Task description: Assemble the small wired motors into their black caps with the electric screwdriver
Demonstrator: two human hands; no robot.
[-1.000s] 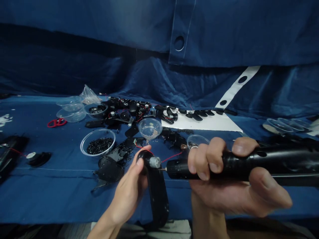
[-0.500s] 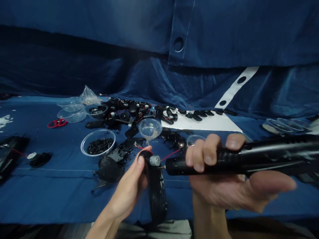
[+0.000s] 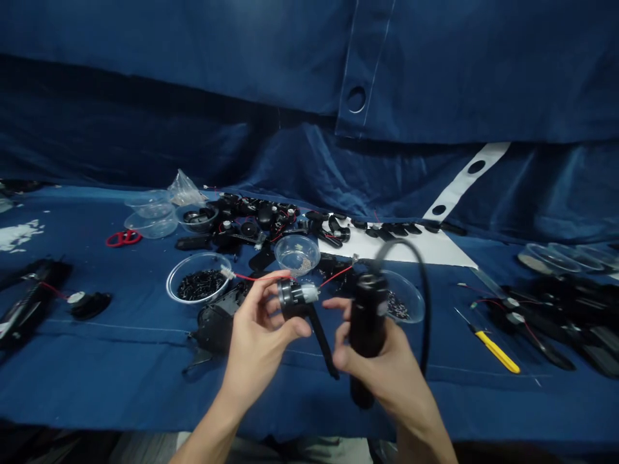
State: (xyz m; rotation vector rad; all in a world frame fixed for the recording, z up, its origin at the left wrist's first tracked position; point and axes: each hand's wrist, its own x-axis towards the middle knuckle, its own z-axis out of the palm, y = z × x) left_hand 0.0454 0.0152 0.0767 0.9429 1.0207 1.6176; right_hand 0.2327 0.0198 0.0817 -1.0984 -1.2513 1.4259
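Note:
My left hand [image 3: 264, 328] grips a black plastic part with a small motor [image 3: 304, 294] at its top; red wires run out from it to both sides. A slim black arm of the part slants down to the right. Close by, my right hand [image 3: 382, 361] is wrapped round a black electric screwdriver [image 3: 367, 316], held upright with its cord looping up and over. The tool's tip is out of sight and stands apart from the part. Behind my hands are a bowl of black screws [image 3: 199, 283] and a bowl of small silvery bits [image 3: 298, 256].
Red scissors [image 3: 124, 238] lie at the left near clear stacked bowls [image 3: 151, 222]. Black parts with wires [image 3: 251, 225] pile up at the back, others on a white sheet [image 3: 435, 248]. A yellow-handled screwdriver [image 3: 497, 351] lies at the right beside more black parts [image 3: 546, 322].
The electric screwdriver has swung from lying level, its bit at the part, to upright and away from it. My left hand has turned the part, showing the motor from another side.

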